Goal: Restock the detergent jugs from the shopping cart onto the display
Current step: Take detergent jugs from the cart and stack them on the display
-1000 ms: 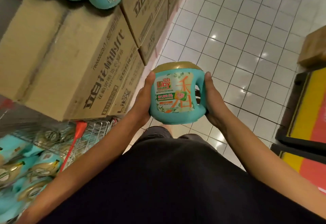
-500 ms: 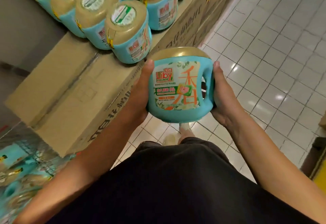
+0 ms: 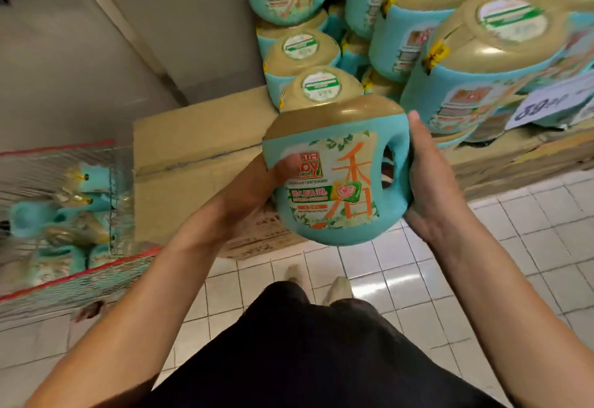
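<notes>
I hold a teal detergent jug (image 3: 334,179) with a gold cap between both hands, chest-high, tilted a little to the left. My left hand (image 3: 257,187) grips its left side, thumb over the label. My right hand (image 3: 427,182) wraps the handle side. Just beyond it the display (image 3: 450,41) holds several identical jugs stacked on cardboard boxes (image 3: 199,147). The wire shopping cart (image 3: 64,211) at the left holds several more jugs.
A grey pillar (image 3: 135,31) rises behind the cart and boxes. A white price sign (image 3: 553,102) leans at the display's right front. White floor tiles (image 3: 530,224) spread to the right, and my feet (image 3: 318,282) stand close to the boxes.
My view has swung left and up towards the display. The jug has moved with both hands closer to the stacked jugs, and my left thumb now lies over its label.
</notes>
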Tool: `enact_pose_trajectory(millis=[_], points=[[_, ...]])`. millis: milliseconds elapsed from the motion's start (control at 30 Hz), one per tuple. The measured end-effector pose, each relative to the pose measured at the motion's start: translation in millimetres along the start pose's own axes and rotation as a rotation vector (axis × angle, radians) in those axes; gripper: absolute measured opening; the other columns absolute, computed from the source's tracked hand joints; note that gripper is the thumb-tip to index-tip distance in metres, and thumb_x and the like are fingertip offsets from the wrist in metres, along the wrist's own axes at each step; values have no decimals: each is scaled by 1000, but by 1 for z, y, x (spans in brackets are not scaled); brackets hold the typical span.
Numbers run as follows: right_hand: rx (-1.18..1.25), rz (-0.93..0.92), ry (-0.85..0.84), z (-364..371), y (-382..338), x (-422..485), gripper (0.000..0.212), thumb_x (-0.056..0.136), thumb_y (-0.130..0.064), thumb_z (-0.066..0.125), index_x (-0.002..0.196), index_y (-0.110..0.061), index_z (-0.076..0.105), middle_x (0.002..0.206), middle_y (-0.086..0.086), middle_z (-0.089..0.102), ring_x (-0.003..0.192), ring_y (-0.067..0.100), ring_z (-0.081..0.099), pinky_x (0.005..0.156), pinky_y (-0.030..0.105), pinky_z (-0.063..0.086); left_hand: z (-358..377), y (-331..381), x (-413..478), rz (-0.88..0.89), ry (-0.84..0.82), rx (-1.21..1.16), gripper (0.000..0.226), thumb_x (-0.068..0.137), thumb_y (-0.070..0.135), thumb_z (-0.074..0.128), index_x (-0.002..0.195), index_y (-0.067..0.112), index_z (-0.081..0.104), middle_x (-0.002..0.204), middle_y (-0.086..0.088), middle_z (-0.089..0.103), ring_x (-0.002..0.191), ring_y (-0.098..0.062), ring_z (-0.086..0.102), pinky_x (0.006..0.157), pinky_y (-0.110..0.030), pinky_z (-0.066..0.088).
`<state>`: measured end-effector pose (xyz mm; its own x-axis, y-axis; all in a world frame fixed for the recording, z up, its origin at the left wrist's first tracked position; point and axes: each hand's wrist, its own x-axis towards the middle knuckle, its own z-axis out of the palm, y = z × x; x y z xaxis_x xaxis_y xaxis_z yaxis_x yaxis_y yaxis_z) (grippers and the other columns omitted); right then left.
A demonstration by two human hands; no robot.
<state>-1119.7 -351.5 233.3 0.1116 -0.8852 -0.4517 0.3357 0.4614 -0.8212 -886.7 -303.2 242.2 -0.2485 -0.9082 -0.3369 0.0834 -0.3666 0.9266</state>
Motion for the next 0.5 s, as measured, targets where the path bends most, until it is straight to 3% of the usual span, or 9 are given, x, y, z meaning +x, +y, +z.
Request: enact_pose_trajectory(millis=[67,133,200,267,367,500], points=[[-42,-29,-21,11,-9,19,42,101,-61,55,92,-31,83,101,4,78,95,23,72,97,48,55,-7,11,3,23,32,-2,60,67,70,86,120,42,76,124,2,78,111,-19,76,81,-32,64],[-75,-74,-29,25,-16,36,43,102,-61,54,89,-33,84,98,2,80,93,19,74,95,45,57,-14,19,11,84,105,-45,69,70,62,87,128,29,73,126,-5,77,113,-25,76,82,-33,64],[-100,-130,-18,42,-23,52,45,105,-58,50,86,-34,84,95,0,81,90,17,76,88,40,60,-22,28,23,133,178,-94,76,78,54,85,139,14,65,132,-13,74,119,-34,73,89,-41,63],[-87,-165,21,57,-28,68,47,107,-54,47,87,-34,85,95,-2,82,88,13,78,83,38,62,-31,37,37,180,213,-125,67,88,45,78,143,10,62,135,-17,71,122,-39,70,96,-51,61],[-88,-211,72,80,-31,89,48,103,-61,46,111,-27,78,111,0,80,106,18,76,100,47,59,-47,48,59,220,254,-164,61,91,40,74,142,9,63,133,-18,72,122,-40,70,97,-54,60],[-186,-279,86,103,-20,112,76,84,-77,45,141,-28,56,135,-4,67,124,13,65,111,51,50,-70,57,100,294,307,-155,66,91,23,82,149,10,52,134,-17,72,120,-38,71,91,-52,63]])
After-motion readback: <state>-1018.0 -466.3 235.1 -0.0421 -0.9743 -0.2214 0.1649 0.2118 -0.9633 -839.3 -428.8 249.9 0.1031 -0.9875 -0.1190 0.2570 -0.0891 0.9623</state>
